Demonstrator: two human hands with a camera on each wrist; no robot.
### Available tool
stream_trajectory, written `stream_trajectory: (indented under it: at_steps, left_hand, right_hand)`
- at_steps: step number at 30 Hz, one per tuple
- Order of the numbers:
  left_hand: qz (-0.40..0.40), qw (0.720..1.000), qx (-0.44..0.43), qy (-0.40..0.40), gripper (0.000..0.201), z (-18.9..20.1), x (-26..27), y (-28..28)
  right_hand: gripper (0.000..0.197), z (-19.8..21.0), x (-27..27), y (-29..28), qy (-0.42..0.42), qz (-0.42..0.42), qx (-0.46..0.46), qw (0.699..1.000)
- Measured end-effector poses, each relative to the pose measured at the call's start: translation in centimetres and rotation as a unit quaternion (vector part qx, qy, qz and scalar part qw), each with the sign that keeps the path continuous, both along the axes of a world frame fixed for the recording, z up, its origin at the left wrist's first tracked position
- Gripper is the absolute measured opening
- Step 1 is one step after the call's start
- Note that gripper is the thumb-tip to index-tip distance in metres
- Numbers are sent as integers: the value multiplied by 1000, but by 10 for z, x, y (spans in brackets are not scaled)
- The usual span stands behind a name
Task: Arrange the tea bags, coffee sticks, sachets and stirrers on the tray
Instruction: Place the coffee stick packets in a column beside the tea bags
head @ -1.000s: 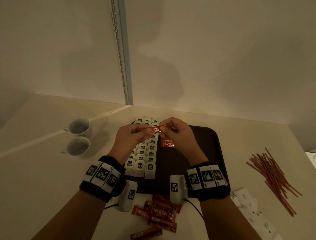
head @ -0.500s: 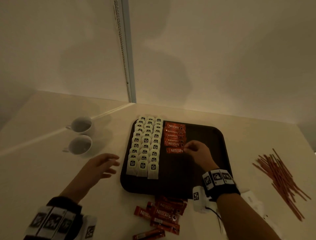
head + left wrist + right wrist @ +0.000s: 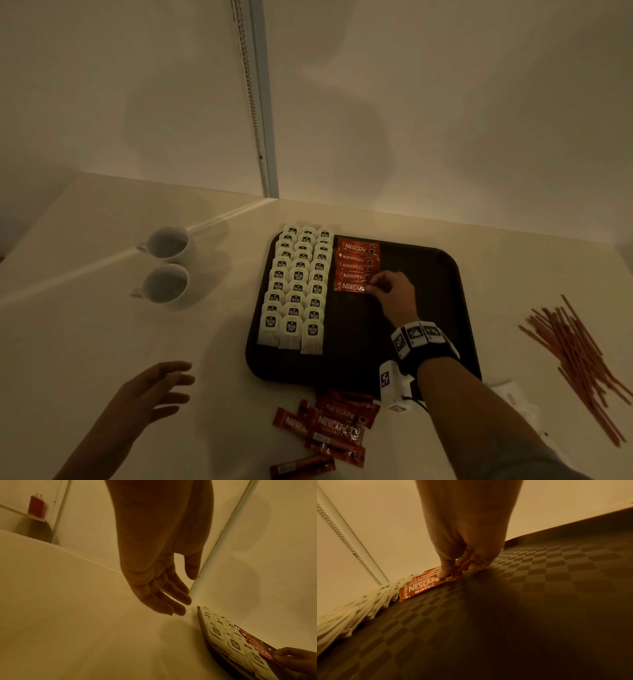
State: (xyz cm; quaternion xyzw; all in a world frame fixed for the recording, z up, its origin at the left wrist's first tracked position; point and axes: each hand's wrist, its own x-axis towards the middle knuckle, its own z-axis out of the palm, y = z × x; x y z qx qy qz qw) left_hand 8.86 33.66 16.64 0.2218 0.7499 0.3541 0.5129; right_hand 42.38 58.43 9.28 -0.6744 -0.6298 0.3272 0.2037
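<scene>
A dark tray (image 3: 442,274) holds three columns of white tea bags (image 3: 296,284) on its left side. Beside them lies a column of red coffee sticks (image 3: 358,265). My right hand (image 3: 375,286) pinches the right end of the nearest coffee stick (image 3: 351,287) (image 3: 421,585), which lies flat on the tray (image 3: 539,601). My left hand (image 3: 164,387) (image 3: 171,599) hovers over the table left of the tray, fingers relaxed and empty. A loose pile of coffee sticks (image 3: 329,425) lies in front of the tray.
Two white cups (image 3: 168,263) stand left of the tray. Red-brown stirrers (image 3: 579,356) lie in a heap at the right. White sachets (image 3: 517,401) sit by my right forearm. A wall and a blind chain (image 3: 253,102) close off the back.
My right hand has slid the coffee stick up against the column on the tray. My left hand has drawn back toward me, away from the tray.
</scene>
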Motion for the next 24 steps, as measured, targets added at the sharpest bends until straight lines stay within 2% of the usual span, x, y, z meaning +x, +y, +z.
stream_trajectory:
  at_steps: [9,13,15,18,21,24]
  left_hand:
    - [14,1000,3,1,21,2,-6,-7]
    - [7,1000,15,11,21,3,-6,-12]
    - [4,1000,23,15,21,3,-6,-17]
    - [-6,999,39,21,21,2,-6,-26]
    - [-17,999,46,14,21,1,-3,-37]
    - [-23,999,45,2,21,-3,0,-47]
  right_hand:
    - [20,0,-1,-1,-15,1,28,1000]
    - [24,15,-3,-7,2,15,71,997]
    - [23,28,-6,-23,2,68,71,995]
    - [24,47,-11,-61,1,202,28,979]
    - [33,58,-12,-105,-74,333,-46,939]
    - [44,61,-11,-142,-157,381,-66,909]
